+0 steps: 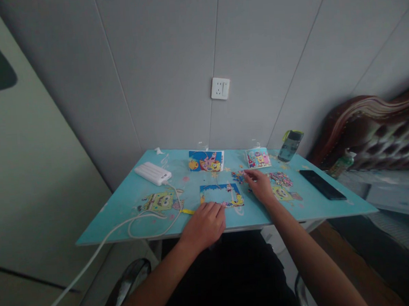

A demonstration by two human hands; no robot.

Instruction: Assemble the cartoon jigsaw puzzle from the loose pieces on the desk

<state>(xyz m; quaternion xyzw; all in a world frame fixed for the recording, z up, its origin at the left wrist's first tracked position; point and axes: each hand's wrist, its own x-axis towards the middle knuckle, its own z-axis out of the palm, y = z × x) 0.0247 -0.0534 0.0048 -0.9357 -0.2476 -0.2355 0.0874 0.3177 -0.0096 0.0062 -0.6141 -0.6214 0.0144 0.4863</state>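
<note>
A partly filled jigsaw frame (217,194) lies near the front edge of the light blue cartoon-printed table (124,198). My left hand (205,223) rests flat on the table at the frame's near left corner, fingers loosely curled and touching its edge. My right hand (260,184) reaches past the frame's right side, its fingertips pinched over a heap of loose puzzle pieces (239,176). What the fingers hold is too small to make out. More loose pieces (280,178) lie just right of that hand.
A white power bank (152,173) with a white cable (139,222) sits at left. Two cartoon picture cards (206,161) (258,158) lie at the back. A dark bottle (289,145) and a black phone (322,184) are at right. A wall socket (220,88) is above; a dark headboard (371,135) stands far right.
</note>
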